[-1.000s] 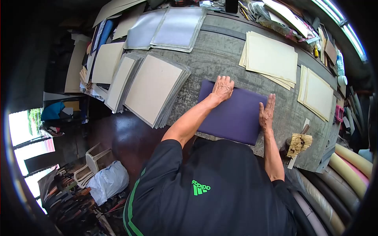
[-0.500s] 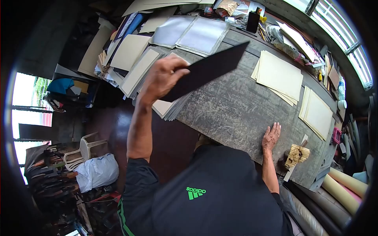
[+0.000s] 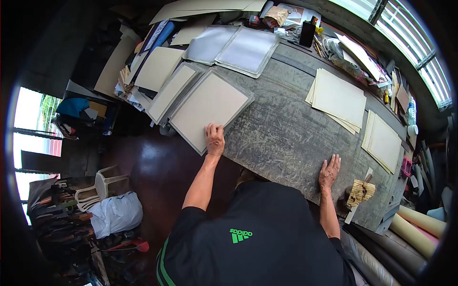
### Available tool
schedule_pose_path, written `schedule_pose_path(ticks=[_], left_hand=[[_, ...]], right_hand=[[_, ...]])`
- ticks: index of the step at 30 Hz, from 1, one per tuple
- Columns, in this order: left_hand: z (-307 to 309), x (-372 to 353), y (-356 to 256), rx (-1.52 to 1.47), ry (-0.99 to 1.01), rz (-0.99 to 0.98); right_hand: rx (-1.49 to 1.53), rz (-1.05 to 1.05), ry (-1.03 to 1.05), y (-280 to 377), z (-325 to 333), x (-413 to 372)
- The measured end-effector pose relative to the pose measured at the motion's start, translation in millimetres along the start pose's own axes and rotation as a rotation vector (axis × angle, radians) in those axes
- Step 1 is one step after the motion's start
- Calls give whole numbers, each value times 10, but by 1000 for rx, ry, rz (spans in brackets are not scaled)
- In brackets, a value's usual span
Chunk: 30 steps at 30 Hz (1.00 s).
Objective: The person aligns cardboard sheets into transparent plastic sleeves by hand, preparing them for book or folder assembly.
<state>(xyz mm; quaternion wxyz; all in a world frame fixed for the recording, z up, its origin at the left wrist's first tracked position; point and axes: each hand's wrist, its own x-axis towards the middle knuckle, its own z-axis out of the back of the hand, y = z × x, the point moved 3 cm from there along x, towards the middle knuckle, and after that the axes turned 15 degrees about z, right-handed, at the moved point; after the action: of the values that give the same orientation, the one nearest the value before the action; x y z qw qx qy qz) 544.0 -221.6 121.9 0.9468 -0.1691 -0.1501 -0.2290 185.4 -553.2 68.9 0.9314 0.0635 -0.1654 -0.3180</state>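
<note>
My left hand (image 3: 215,139) has its fingers bent over the near edge of a cream sheet with a grey border (image 3: 210,102), which lies on top of a stack at the table's left. The fingers look closed on that edge, with the thumb hardly visible. Beside this stack on the left is another pile of narrower-looking cream sheets with grey borders (image 3: 171,90). My right hand (image 3: 328,171) rests flat on the worn grey table (image 3: 276,128), fingers stretched out, holding nothing. Right of it stands a yellowish, dark-stained block (image 3: 360,192) on a thin strip.
Cream sheets (image 3: 339,97) and a second cream pile (image 3: 383,143) lie on the right. Two silvery-white panels (image 3: 247,50) lie at the back. Clutter and a black holder (image 3: 307,34) line the far edge. Rolls (image 3: 414,226) stand at lower right; a plastic chair (image 3: 106,183) is at left.
A dark sheet raised in my left hand is no longer up; a cream, grey-bordered face now lies on the stack. My left hand came down to its near edge. My right hand stayed put.
</note>
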Motion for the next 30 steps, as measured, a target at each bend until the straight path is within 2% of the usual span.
schedule_pose_path(ticks=[2,9,11,13,16,19,21,23,30], left_hand=[[-37,30,43,-82,0,84],[-57,248,-36,-130,31,173],[-17,450,-236,-126,16,111],[-109,786,-452,-256,79,20],[-442,1433,-803,-322,38,-163],[-962,2081,-1036,-365,146,-174],[-1316,2385,-1119,-282,261,-130],[-1511,2553,-1125,-231,294,-151],[-1660,2752,-986,-180,366,-183]], right_hand=[[0,-15,18,-20,-4,-20],[-49,-37,20,35,-4,-7],[-54,-51,30,73,26,-1],[-57,-56,36,101,55,24],[-61,-63,39,98,57,30],[-64,-70,43,105,65,23],[-67,-85,51,122,73,28],[-68,-86,54,125,83,44],[-52,-92,70,132,106,66]])
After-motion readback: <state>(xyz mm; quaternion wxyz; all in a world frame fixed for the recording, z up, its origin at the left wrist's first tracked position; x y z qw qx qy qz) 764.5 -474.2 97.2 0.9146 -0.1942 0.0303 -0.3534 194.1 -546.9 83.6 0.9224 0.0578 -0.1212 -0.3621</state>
